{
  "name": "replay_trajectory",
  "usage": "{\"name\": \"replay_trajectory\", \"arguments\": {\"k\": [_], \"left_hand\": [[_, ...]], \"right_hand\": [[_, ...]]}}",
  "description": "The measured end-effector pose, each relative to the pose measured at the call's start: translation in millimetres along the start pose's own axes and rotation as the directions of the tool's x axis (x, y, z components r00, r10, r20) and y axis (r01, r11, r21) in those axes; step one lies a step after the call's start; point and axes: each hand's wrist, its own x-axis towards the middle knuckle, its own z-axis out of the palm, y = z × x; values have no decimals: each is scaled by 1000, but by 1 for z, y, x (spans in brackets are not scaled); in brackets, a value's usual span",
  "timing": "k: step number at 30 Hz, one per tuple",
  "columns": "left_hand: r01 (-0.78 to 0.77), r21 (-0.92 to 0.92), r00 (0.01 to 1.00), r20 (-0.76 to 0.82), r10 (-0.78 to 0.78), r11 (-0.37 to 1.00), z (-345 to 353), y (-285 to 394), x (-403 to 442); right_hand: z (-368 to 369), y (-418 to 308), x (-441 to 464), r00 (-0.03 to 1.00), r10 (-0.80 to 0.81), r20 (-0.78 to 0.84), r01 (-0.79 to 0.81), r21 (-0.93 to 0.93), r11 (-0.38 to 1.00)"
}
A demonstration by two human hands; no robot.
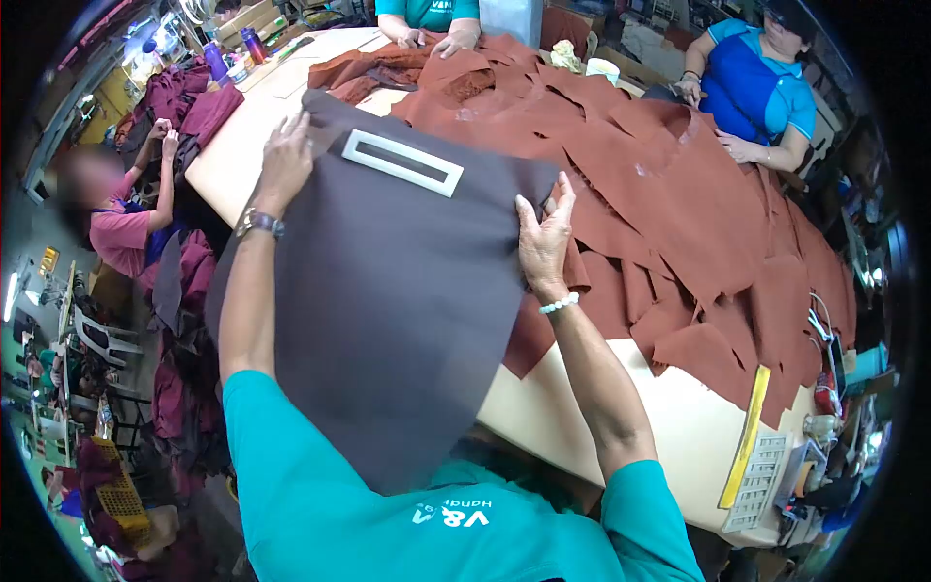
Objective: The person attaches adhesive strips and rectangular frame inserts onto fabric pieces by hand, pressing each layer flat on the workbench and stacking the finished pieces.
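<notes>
A large dark grey-brown sheet (398,281), fabric or leather, spreads in front of me from the table down toward my body. My left hand (285,160) is closed on its upper left corner. At the upper right corner, my right hand (546,238) pinches the edge, with the thumb up. A white rectangular frame (367,158) with a long slot lies tilted on the sheet's far part, between my hands and touched by neither. Just beyond my right hand, reddish-brown pieces (669,213) of similar material lie in an overlapping heap.
Beneath is a cream table (543,407). A yellow ruler (745,436) and a pale slotted tray (758,480) lie at its right edge. Co-workers stand at the far side (427,15), the right (756,87) and the left (121,228). Maroon pieces (199,107) hang off the left edge.
</notes>
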Motion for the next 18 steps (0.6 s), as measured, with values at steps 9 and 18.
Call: {"name": "replay_trajectory", "arguments": {"k": [9, 18], "left_hand": [[240, 74, 964, 100, -247, 968, 79, 50, 32], [199, -208, 918, 381, -108, 958, 95, 142, -11]], "right_hand": [[5, 0, 45, 985, 171, 23, -123, -601, 790], [-19, 12, 34, 998, -45, 44, 61, -509, 859]]}}
